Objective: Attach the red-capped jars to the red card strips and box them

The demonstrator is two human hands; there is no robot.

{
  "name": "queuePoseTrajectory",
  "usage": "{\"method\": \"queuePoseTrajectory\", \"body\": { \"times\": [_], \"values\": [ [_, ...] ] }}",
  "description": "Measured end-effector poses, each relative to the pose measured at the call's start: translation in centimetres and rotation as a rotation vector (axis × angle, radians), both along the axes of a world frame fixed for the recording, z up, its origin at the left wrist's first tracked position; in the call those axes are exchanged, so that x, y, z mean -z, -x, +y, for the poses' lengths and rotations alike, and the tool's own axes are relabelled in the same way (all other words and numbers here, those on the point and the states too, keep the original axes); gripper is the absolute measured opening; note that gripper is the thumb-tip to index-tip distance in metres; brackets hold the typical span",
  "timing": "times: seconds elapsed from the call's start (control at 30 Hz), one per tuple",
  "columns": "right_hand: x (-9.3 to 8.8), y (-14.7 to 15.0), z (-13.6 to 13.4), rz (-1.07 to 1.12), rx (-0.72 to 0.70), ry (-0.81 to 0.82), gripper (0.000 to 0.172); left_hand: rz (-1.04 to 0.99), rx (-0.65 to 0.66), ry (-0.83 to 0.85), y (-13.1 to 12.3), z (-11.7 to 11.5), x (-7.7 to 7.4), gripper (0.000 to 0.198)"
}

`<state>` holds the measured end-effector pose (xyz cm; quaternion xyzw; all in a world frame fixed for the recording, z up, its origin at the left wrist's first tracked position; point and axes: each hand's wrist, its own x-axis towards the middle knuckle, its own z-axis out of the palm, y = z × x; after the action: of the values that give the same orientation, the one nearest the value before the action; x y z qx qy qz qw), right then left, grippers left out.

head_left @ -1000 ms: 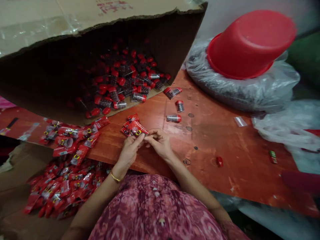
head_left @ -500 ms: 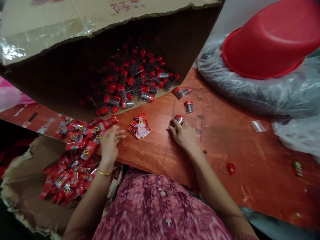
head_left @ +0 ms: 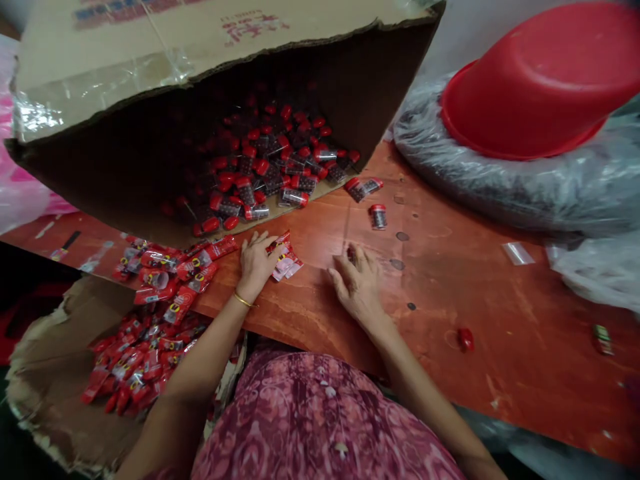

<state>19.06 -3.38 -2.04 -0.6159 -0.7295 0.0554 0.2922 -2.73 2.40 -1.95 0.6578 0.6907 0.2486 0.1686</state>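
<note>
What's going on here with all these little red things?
A person is working at a reddish wooden table. Their left hand rests beside a small pile of red packets, and their right hand is curled over something small. Clear red-capped tubes lie in a tipped cardboard box; more red packets lie in a torn box below.

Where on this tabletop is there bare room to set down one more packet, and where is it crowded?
The widest bare patch of the reddish wooden tabletop lies right of the right hand, below the plastic-wrapped bundle. Crowded: left of the left hand, among the red sachets.
</note>
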Motion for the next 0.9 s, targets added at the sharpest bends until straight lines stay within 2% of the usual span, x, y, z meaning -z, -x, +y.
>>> {"method": "queuePoseTrajectory", "body": {
  "times": [0.07, 0.17, 0.3, 0.4, 0.47, 0.53, 0.6, 0.67, 0.73, 0.9],
  "values": [
    [-0.6, 1.4, 0.6, 0.153, -0.088, 0.018, 0.028, 0.001, -0.016, -0.029, 0.0, -0.3, 0.0, 0.032],
    [-0.9, 4.0, 1.9, 0.443, -0.155, 0.128, 0.029, -0.044, -0.032, -0.067, -0.3, -0.7, -0.7, 0.032],
    [-0.8, 6.9, 3.4, 0.951, -0.151, 0.359, 0.043, -0.248, -0.017, -0.123, -1.4, -1.4, -2.5, 0.032],
    [-1.2, 7.4, 3.8, 1.249, -0.180, 0.424, 0.036, -0.415, 0.031, -0.132, -2.6, -2.0, -3.3, 0.030],
    [-1.6, 6.9, 3.6, 1.278, -0.153, 0.397, 0.030, -0.532, 0.012, -0.107, -3.3, -2.4, -3.5, 0.032],
    [-2.1, 6.0, 3.3, 1.230, -0.109, 0.345, 0.029, -0.693, -0.063, -0.032, -3.9, -2.8, -3.6, 0.040],
    [-2.3, 5.2, 2.9, 1.167, -0.060, 0.295, 0.032, -0.895, -0.112, 0.155, -4.4, -3.3, -3.9, 0.045],
    [-2.2, 4.6, 2.5, 1.106, -0.028, 0.243, 0.035, -1.076, -0.097, 0.382, -4.9, -3.7, -4.3, 0.048],
    [-1.9, 4.3, 2.2, 1.053, -0.039, 0.195, 0.034, -1.209, -0.089, 0.507, -5.3, -4.0, -4.6, 0.046],
    [-0.8, 4.1, 1.5, 0.997, -0.077, 0.155, 0.027, -1.408, -0.210, 0.549, -6.3, -4.2, -4.6, 0.040]
  ]
}}
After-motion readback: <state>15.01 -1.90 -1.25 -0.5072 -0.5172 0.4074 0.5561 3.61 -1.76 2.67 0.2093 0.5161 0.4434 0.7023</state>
